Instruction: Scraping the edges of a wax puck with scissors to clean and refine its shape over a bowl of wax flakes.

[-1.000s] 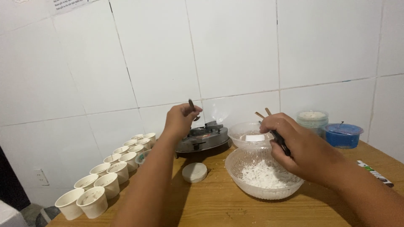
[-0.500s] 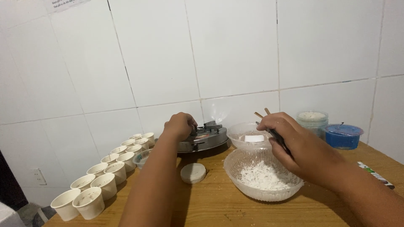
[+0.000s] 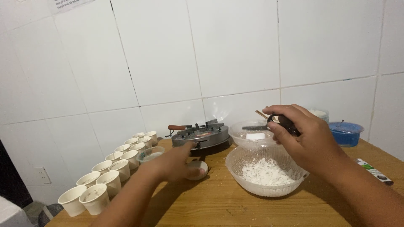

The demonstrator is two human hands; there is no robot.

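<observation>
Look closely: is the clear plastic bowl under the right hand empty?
No, the clear plastic bowl under the right hand holds white powder.

A small round white dish point(image 3: 197, 170) sits upright on the wood, just under the left hand's point(image 3: 176, 162) fingertips. A dark-handled scoop point(image 3: 281, 122), held level in the right hand's point(image 3: 304, 138) closed fingers, hangs above a clear bowl point(image 3: 266, 170) of white powder.
</observation>
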